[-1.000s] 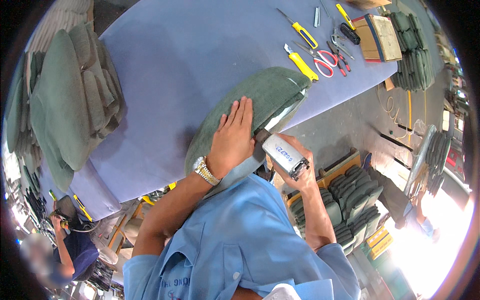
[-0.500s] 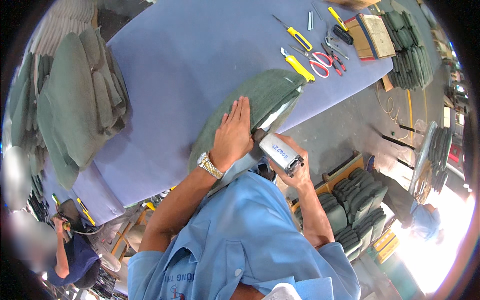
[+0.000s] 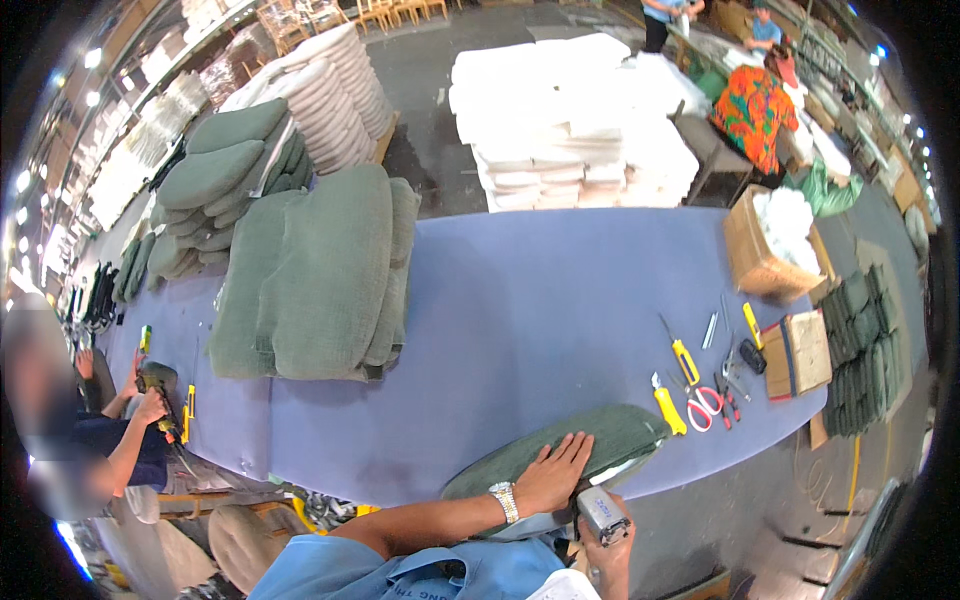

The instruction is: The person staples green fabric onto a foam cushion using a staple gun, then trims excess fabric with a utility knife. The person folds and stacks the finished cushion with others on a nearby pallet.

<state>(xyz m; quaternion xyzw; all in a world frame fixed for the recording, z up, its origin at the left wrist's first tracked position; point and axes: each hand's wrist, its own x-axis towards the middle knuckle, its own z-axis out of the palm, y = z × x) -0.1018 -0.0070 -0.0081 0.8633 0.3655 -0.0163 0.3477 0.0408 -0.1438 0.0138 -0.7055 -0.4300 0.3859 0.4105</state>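
At the table's near edge lies a dark green fabric-covered cushion [image 3: 505, 457], tilted up on its side, a strip of white showing along its edge. My left hand [image 3: 553, 474] rests flat on its upper face, fingers stretched out and a metal watch on the wrist. In my right hand [image 3: 617, 552] is a grey staple gun [image 3: 603, 515], held by its grip. Its nose is close to the cushion's near edge; whether it touches cannot be made out. Right of the cushion lie a yellow utility knife [image 3: 668, 405] and red-handled scissors [image 3: 704, 408].
Green cushions [image 3: 320, 280] are piled on the blue-covered table [image 3: 480, 340]. A yellow screwdriver [image 3: 683, 360], pliers [image 3: 728, 398] and a box [image 3: 797, 355] lie at right. White cushions [image 3: 560, 120] stand beyond. At left, a co-worker holds a power tool [image 3: 158, 390].
The view has tilted up, bringing the far stacks and other people into sight. My left hand stays flat on the cushion, and my right still holds the staple gun by its edge.
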